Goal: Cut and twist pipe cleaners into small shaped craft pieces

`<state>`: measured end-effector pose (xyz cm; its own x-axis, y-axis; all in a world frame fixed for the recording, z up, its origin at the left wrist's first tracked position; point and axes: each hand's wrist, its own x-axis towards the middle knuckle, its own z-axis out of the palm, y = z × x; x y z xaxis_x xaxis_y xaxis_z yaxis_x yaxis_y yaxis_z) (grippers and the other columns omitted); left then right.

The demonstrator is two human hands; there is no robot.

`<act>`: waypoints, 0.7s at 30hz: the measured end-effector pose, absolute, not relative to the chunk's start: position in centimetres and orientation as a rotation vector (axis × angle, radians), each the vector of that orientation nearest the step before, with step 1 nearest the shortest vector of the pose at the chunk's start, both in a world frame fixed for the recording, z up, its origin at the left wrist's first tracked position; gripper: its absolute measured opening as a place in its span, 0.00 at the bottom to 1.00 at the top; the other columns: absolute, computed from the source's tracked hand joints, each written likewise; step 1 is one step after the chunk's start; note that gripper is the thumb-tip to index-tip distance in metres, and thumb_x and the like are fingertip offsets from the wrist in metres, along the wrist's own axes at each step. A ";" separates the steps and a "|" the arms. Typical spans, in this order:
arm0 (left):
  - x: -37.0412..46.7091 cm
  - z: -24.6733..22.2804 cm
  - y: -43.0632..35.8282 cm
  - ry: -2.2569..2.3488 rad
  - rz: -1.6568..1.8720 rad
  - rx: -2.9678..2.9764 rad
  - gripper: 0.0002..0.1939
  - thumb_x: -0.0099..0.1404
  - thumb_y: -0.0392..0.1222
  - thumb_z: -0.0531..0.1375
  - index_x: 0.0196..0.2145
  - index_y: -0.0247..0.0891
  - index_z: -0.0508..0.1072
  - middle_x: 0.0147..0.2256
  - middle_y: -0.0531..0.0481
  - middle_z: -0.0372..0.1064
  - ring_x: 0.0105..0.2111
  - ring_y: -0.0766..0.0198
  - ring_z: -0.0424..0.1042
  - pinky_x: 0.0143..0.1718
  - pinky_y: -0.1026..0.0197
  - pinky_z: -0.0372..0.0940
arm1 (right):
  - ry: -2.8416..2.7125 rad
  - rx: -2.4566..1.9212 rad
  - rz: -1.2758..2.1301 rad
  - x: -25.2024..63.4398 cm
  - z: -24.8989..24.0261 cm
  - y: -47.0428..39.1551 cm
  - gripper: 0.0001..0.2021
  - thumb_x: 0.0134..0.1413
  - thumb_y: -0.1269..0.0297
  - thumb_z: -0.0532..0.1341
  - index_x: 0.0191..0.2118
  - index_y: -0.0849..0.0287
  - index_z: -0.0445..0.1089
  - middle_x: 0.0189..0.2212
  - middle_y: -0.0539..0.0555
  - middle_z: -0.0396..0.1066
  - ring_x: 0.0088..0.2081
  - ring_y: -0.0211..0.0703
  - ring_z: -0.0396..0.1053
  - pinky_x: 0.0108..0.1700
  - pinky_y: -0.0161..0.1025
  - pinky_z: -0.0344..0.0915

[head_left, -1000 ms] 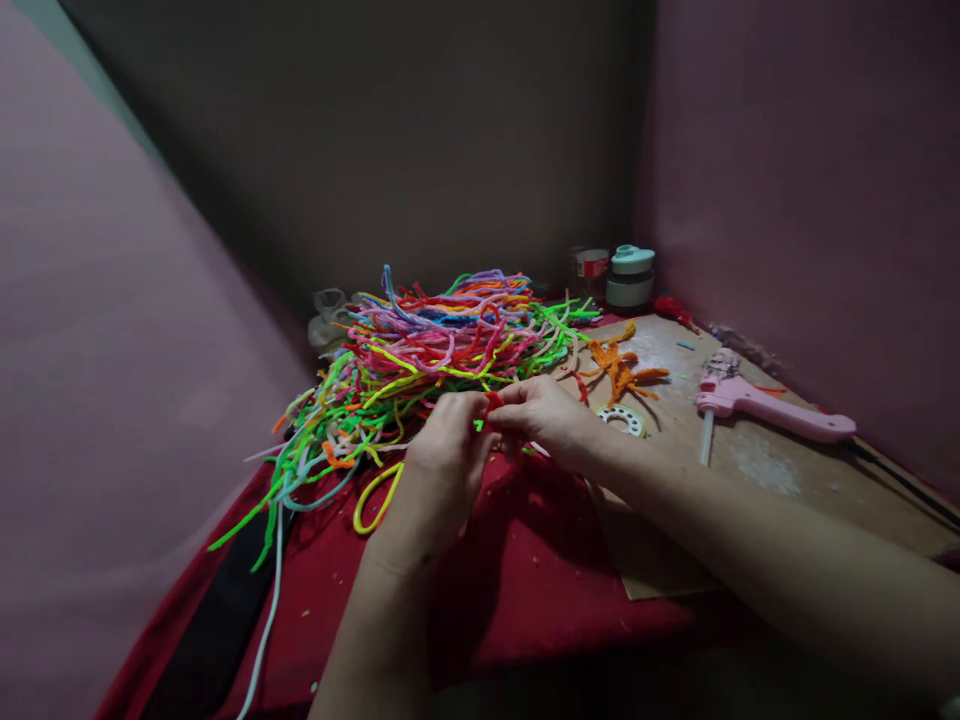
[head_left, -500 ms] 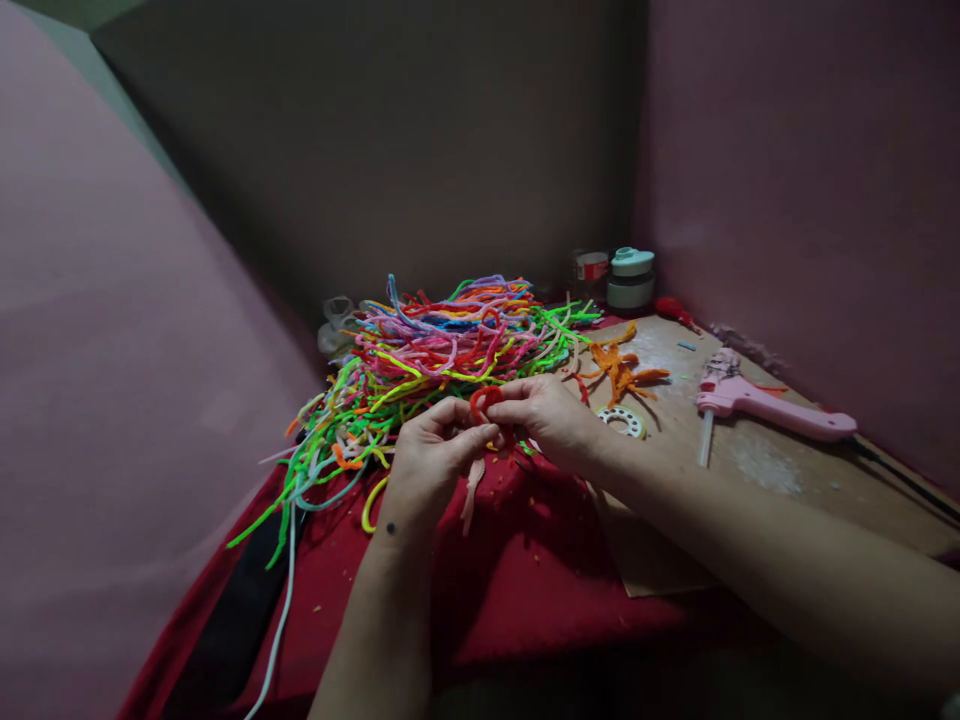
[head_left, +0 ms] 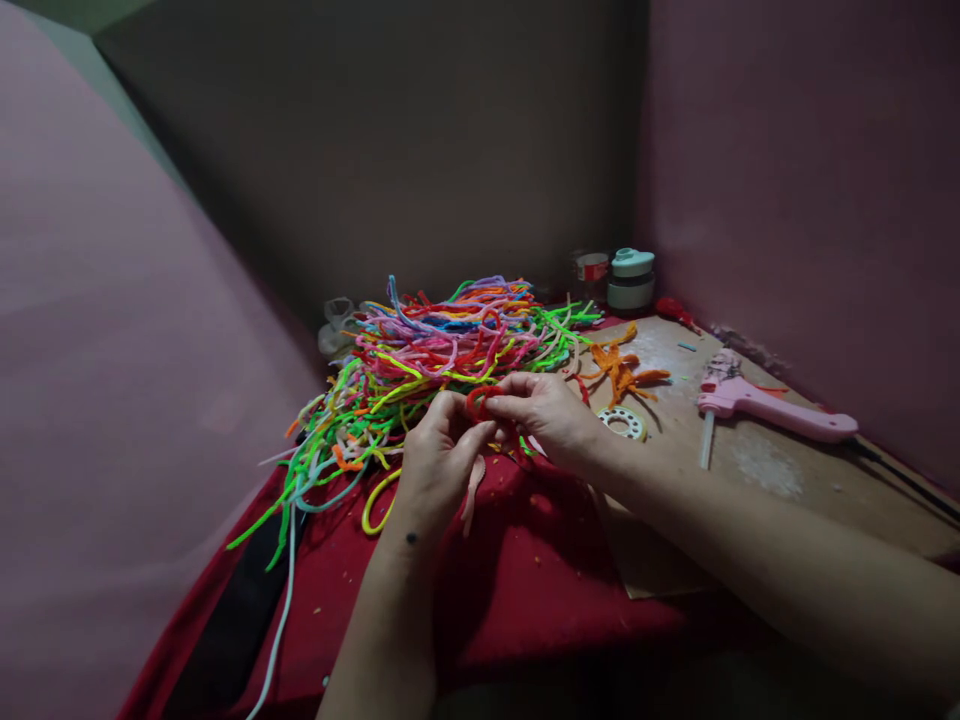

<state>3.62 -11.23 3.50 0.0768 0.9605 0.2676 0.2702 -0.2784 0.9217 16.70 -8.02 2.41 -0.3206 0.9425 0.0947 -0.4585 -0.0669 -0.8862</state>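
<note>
Between both hands is a looped red fuzzy stem [head_left: 480, 400], above the red cloth [head_left: 540, 590]. My left hand [head_left: 442, 450] pinches it from the left, thumb stretched toward the right hand. My right hand [head_left: 544, 415] grips the loop's right side between thumb and fingers. Part of the stem is hidden by the fingers. A pale pink strip [head_left: 472, 492] hangs or lies just below the hands. Behind them spreads a pile of multicoloured fuzzy stems [head_left: 442, 345].
On a brown board [head_left: 795, 510] at the right are a pink glue gun [head_left: 787, 408], orange fuzzy pieces [head_left: 622, 372] and a white ring with holes [head_left: 622, 423]. A mint-lidded container [head_left: 631, 278] stands behind. At left, a white cable [head_left: 283, 620] crosses a black strip [head_left: 232, 625].
My left hand has shifted slightly right, its wrist turned a little. The red loop has moved slightly left and looks wider and flatter. My right hand is nearly where it was.
</note>
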 end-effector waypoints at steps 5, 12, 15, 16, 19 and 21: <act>3.3 3.3 -11.0 1.227 1.129 1.660 0.15 0.56 0.39 0.58 0.42 0.39 0.63 0.28 0.54 0.71 0.25 0.65 0.72 0.29 0.61 0.68 | -1.040 -0.656 1.682 16.7 2.4 -7.8 0.05 0.42 0.71 0.60 0.24 0.62 0.61 0.13 0.46 0.63 0.15 0.32 0.61 0.19 0.30 0.59; 3.2 3.4 -11.3 1.355 0.939 1.814 0.18 0.58 0.41 0.55 0.48 0.42 0.63 0.23 0.55 0.70 0.18 0.66 0.69 0.22 0.65 0.66 | -1.024 -0.653 1.740 16.7 2.1 -7.6 0.05 0.42 0.72 0.60 0.24 0.62 0.61 0.13 0.46 0.63 0.14 0.31 0.59 0.17 0.30 0.59; 3.2 3.3 -11.2 1.412 0.916 1.873 0.19 0.58 0.41 0.55 0.49 0.42 0.64 0.22 0.55 0.70 0.16 0.68 0.68 0.20 0.67 0.63 | -1.020 -0.672 1.792 16.6 1.8 -7.4 0.04 0.41 0.74 0.59 0.24 0.62 0.61 0.13 0.47 0.63 0.13 0.32 0.60 0.16 0.30 0.59; 3.2 3.2 -11.2 1.437 0.910 1.894 0.20 0.58 0.41 0.56 0.49 0.42 0.65 0.21 0.55 0.69 0.16 0.68 0.67 0.20 0.68 0.62 | -1.004 -0.677 1.804 16.6 1.8 -7.4 0.04 0.41 0.75 0.58 0.24 0.62 0.61 0.13 0.47 0.63 0.13 0.32 0.60 0.15 0.30 0.59; 2.9 3.2 -11.2 1.451 0.869 1.898 0.20 0.56 0.39 0.57 0.48 0.43 0.67 0.19 0.56 0.68 0.14 0.69 0.66 0.18 0.69 0.60 | -0.960 -0.675 1.802 16.7 2.0 -7.5 0.04 0.41 0.76 0.57 0.24 0.62 0.61 0.13 0.48 0.64 0.13 0.32 0.60 0.15 0.30 0.59; 2.6 3.4 -11.3 1.399 0.864 1.823 0.20 0.56 0.39 0.57 0.48 0.43 0.67 0.20 0.55 0.68 0.16 0.67 0.68 0.18 0.69 0.61 | -0.962 -0.665 1.770 16.7 2.2 -7.6 0.04 0.41 0.77 0.57 0.23 0.63 0.61 0.13 0.48 0.64 0.14 0.32 0.60 0.15 0.29 0.59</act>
